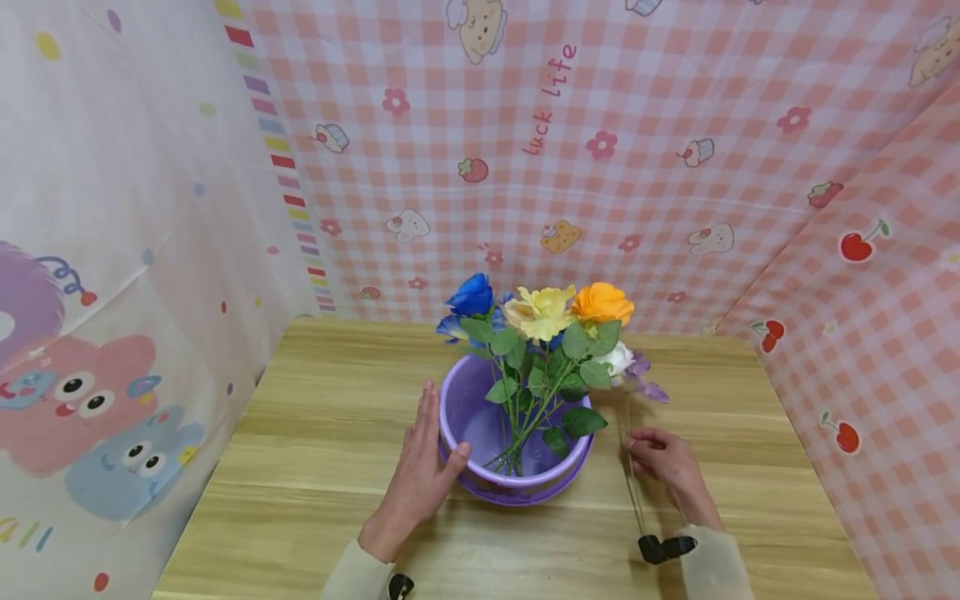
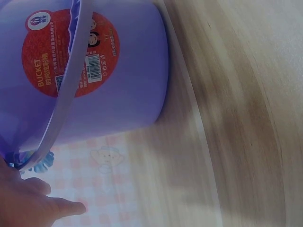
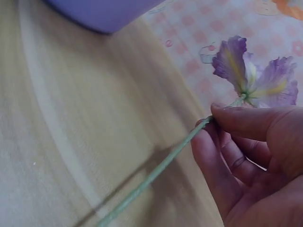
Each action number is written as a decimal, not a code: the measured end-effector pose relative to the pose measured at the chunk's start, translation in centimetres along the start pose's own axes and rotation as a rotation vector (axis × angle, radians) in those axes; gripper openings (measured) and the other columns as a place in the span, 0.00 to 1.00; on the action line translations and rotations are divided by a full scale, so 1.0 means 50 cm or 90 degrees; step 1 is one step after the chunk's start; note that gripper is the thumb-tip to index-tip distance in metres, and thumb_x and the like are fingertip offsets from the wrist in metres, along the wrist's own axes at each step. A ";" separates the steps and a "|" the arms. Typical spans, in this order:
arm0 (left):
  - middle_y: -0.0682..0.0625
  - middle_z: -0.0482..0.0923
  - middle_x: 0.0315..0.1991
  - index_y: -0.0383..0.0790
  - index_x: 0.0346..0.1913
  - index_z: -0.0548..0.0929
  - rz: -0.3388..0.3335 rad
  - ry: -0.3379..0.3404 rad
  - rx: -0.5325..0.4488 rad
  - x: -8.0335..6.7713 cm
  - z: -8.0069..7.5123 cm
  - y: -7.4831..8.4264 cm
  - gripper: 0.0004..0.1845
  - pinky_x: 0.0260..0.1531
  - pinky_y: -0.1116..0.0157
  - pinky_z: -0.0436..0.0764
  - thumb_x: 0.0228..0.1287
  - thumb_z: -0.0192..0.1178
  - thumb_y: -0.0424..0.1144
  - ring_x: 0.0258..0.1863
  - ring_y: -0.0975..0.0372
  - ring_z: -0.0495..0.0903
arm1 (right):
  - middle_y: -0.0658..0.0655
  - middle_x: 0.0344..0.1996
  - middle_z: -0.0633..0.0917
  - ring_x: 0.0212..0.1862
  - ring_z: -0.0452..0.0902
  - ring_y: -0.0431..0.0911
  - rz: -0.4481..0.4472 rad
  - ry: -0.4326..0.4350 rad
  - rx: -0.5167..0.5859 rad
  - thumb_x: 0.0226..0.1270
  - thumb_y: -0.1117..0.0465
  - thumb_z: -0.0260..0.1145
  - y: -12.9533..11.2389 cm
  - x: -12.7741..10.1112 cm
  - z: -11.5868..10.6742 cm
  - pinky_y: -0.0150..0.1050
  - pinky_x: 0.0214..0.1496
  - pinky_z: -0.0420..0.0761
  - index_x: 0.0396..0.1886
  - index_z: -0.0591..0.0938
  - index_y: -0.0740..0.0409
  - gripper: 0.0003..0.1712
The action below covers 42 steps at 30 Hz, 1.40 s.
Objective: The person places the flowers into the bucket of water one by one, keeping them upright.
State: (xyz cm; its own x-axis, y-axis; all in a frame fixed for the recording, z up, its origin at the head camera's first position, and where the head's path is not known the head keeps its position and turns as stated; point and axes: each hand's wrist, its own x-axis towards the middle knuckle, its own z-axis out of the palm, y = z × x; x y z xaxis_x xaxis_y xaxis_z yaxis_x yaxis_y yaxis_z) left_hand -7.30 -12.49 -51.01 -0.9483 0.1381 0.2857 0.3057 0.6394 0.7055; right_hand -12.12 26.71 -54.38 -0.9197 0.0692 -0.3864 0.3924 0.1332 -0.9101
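The pink checked cloth (image 1: 600, 167) behind carries the red words "luck life". On the purple bucket (image 2: 137, 71), a red round label (image 2: 71, 49) reads "BUCKET"; its smaller print is unreadable.

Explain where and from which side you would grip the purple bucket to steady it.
Grip the bucket by its upper wall just under the rim, from the left. The flowers lean right and fill the top, and the handle hangs down against the side. The left hand already rests there, thumb on the rim.
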 end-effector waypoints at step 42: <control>0.50 0.33 0.85 0.41 0.85 0.40 0.001 0.006 0.004 0.000 0.004 -0.002 0.47 0.69 0.28 0.54 0.77 0.50 0.57 0.82 0.47 0.42 | 0.53 0.28 0.83 0.33 0.86 0.43 -0.183 0.228 0.458 0.66 0.76 0.70 -0.185 -0.119 0.005 0.35 0.33 0.89 0.39 0.84 0.63 0.07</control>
State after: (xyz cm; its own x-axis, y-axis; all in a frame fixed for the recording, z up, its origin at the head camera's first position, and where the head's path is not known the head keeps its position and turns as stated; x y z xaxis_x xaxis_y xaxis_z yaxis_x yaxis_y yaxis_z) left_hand -7.33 -12.39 -51.22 -0.9470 0.1318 0.2929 0.3064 0.6440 0.7009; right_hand -10.28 24.85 -43.72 -0.8761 0.4529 -0.1654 -0.0697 -0.4584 -0.8860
